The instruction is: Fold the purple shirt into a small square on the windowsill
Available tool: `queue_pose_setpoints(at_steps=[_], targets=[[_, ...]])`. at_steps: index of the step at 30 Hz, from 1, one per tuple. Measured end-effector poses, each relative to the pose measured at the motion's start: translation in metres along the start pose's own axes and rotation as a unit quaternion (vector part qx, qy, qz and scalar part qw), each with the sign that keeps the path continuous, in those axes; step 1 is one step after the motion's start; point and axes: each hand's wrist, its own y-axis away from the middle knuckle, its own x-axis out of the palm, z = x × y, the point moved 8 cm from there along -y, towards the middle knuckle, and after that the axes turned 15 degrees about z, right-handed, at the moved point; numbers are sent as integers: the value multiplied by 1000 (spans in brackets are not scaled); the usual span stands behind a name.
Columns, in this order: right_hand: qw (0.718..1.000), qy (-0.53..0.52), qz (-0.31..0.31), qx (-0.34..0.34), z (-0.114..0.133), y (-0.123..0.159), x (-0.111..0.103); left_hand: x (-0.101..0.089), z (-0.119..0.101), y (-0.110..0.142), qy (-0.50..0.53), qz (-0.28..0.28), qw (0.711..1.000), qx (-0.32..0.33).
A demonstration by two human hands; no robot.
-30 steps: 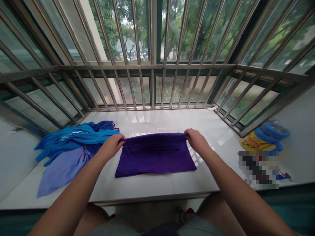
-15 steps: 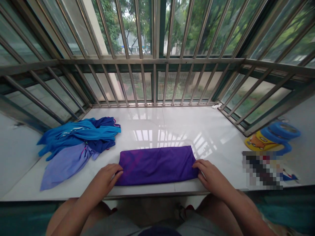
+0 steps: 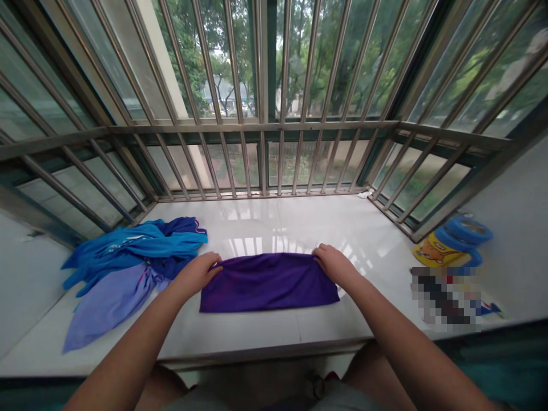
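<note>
A purple garment (image 3: 269, 283), folded into a long strip, lies on the white tiled ledge (image 3: 257, 334) in front of me. My left hand (image 3: 204, 271) pinches its far left corner. At the far right corner, my right hand (image 3: 333, 264) has its fingers closed on the cloth. The far edge looks slightly lifted between both hands, while the near edge rests on the tiles. Which kind of garment it is, the folds do not show.
Blue clothes (image 3: 141, 242) and a lilac garment (image 3: 107, 305) lie heaped at the left. A yellow and blue jug-like container (image 3: 449, 242) stands at the right, beside a pixelated patch (image 3: 445, 297). Metal bars (image 3: 252, 127) line the window behind the ledge.
Both hands have moved from the garment's side edges to its far corners. The purple strip's far edge is drawn up between them. The camera view has tilted up and shifted slightly.
</note>
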Motion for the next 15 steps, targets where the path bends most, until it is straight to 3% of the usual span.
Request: queue_pose_setpoints(at_steps=[3, 5, 8, 12, 15], targets=[[995, 8, -101, -13, -3, 29, -26, -26, -12, 33, -29, -119, 992, 43], [985, 20, -171, -18, -5, 56, -29, -22, -11, 56, -45, -167, 984, 45], [980, 32, -195, -36, -6, 92, 1, 20, -1, 82, -52, -163, 984, 51], [991, 12, -92, -96, 0, 123, 71, 102, 17, 105, -30, -64, 996, 53], [993, -25, -59, -100, -1, 132, 93, 129, 26, 112, 2, -43, 999, 27]])
